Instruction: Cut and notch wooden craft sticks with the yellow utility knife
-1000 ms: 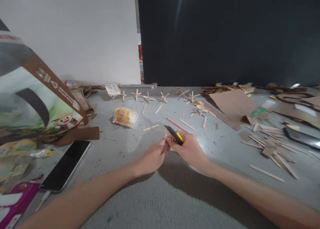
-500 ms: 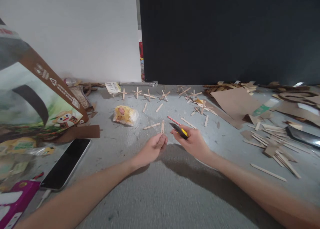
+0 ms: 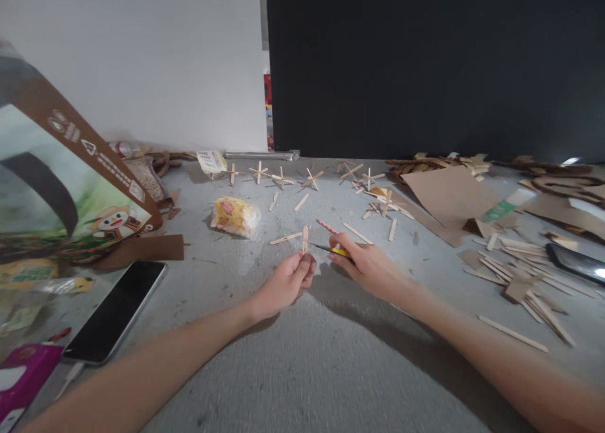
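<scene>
Pinched in my left hand (image 3: 287, 283) is a short flat wooden stick (image 3: 305, 236), standing up from my fingertips. My right hand (image 3: 363, 263) is closed around a yellow and black utility knife (image 3: 341, 251). Its dark blade end points left and reaches close to the stick; whether they touch I cannot tell. A red-and-white striped stick or straw (image 3: 327, 226) lies just beyond my right hand. Another loose wooden stick (image 3: 285, 238) rests left of the held one. Farther back stand several crossed-stick pieces (image 3: 259, 172) in a row.
A yellow plastic-wrapped packet (image 3: 235, 216) sits left of centre. At the left are a phone (image 3: 116, 310), a purple object (image 3: 28, 373) and a large printed bag (image 3: 70, 181). Loose sticks (image 3: 524, 285), cardboard (image 3: 444, 196) and a dark glossy object (image 3: 576, 261) lie at the right.
The knife has turned so its blade end points left, nearer the held stick. My left hand keeps its pinch, and the view has shifted slightly.
</scene>
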`<state>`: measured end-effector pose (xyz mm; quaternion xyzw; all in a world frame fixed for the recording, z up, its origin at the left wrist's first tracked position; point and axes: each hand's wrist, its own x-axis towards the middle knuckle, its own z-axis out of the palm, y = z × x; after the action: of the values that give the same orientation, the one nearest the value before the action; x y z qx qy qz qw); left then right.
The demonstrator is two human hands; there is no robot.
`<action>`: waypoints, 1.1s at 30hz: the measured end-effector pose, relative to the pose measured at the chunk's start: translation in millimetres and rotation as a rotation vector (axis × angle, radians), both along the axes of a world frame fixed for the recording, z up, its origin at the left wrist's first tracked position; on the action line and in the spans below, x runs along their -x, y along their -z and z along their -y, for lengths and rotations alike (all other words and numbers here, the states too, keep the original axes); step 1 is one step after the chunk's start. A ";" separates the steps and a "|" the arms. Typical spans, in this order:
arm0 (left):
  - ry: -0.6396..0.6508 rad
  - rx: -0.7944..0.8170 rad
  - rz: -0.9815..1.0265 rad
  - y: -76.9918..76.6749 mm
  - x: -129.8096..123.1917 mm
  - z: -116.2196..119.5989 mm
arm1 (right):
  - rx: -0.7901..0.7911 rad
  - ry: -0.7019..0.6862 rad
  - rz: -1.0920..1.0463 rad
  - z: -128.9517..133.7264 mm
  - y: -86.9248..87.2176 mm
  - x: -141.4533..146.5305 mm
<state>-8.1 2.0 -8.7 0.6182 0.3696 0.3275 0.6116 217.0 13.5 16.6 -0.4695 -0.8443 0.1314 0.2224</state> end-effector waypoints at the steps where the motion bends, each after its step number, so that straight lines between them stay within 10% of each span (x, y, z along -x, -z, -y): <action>1: -0.008 -0.031 -0.024 -0.9 -0.4 0.9 | -0.019 0.000 0.029 -0.1 -1.6 -1.2; 14: -0.093 -0.575 -0.452 -16.7 8.2 3.5 | -0.078 0.108 -0.066 0.5 -15.9 -5.8; 23: 0.072 -0.720 -0.527 -13.0 5.3 4.5 | 0.586 0.052 -0.397 0.7 -14.4 11.1; 33: -0.030 -0.797 -0.621 -10.6 7.2 1.2 | 0.203 0.118 -0.033 -5.3 7.2 9.3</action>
<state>-15.3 0.8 1.9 0.8665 0.3893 0.2523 0.1845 207.7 18.8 9.4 -0.5365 -0.7937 0.2104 0.1947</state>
